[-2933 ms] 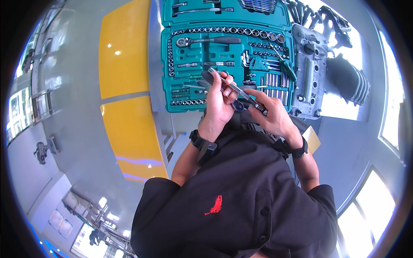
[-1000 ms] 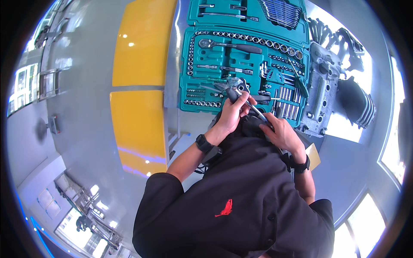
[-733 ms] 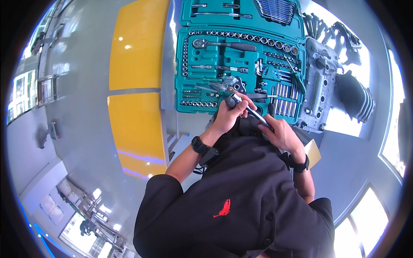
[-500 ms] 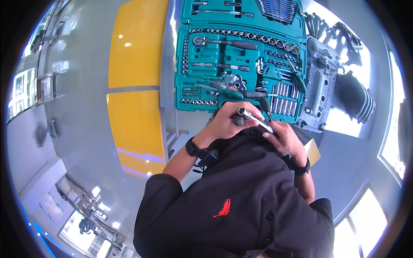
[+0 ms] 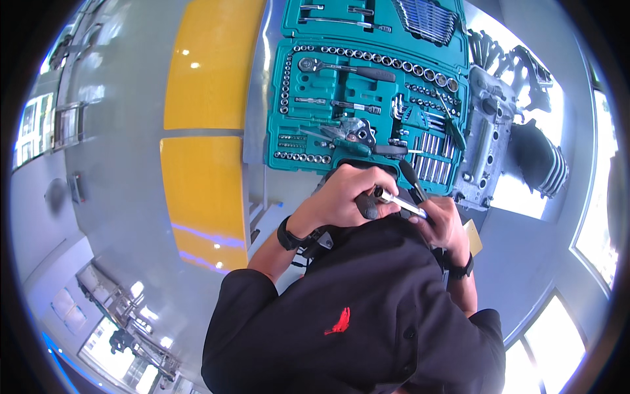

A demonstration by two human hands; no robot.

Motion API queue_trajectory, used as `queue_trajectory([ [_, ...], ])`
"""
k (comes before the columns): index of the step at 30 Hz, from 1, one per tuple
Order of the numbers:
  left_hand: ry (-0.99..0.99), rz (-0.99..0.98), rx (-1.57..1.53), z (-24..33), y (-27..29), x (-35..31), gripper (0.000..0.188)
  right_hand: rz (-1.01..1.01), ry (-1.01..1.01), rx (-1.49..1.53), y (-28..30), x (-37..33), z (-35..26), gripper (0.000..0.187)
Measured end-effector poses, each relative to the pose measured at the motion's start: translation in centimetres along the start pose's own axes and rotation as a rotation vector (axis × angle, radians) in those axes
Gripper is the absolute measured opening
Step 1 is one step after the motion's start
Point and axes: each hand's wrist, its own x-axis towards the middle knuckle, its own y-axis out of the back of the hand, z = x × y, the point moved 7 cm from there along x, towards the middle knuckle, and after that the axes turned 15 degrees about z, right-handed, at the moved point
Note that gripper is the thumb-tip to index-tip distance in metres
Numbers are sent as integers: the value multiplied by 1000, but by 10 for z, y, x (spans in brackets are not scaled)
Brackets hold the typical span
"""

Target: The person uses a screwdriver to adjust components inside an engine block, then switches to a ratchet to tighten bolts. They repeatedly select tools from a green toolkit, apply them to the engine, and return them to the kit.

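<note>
Close to my dark shirt, my left hand (image 5: 342,197) is closed round a black handle (image 5: 366,206), its rounded end poking out below the fingers; the rest of that tool is hidden. Between my hands slants a chrome extension bar (image 5: 405,205) with a hollow, socket-like end beside my left fingers. Its other end meets my right hand (image 5: 443,223), where thumb and fingers pinch it. Another dark handle (image 5: 411,175) angles up from beside my right hand toward the case; what it joins is hidden. Just beyond both hands lies an open green socket-set case (image 5: 315,84).
The case carries rows of sockets, a ratchet (image 5: 348,68), spanners (image 5: 426,23) and loose pliers-like tools (image 5: 354,134). Right of it stand a grey metal engine cover (image 5: 484,141) and a black ribbed hose (image 5: 539,161). Yellow panels (image 5: 203,197) lie to the left.
Both hands have moved slightly nearer my body, and the chrome bar has shifted a little right and down in the picture. The whole view has turned slightly.
</note>
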Motion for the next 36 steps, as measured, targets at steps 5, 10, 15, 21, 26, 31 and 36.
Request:
queue_trajectory([
  [5,-78,-77,6,-2,-9,-5,19,-12,42,-139,13,-8,-2,24],
  [10,-55,-60,69,-5,-10,2,20,12,80,-200,28,0,-2,23],
  [15,62,-46,120,-3,-14,3,22,10,63,-185,33,-4,-5,22],
  [21,80,-70,104,-2,-31,3,22,-7,27,-179,49,-15,-4,19],
  [26,192,-85,69,2,-53,2,24,-32,33,-152,73,-18,-4,16],
  [31,211,-64,179,17,-77,15,25,-73,68,-162,106,-11,3,15],
  [36,254,44,179,44,-102,23,25,-140,162,-135,140,-3,9,14],
])
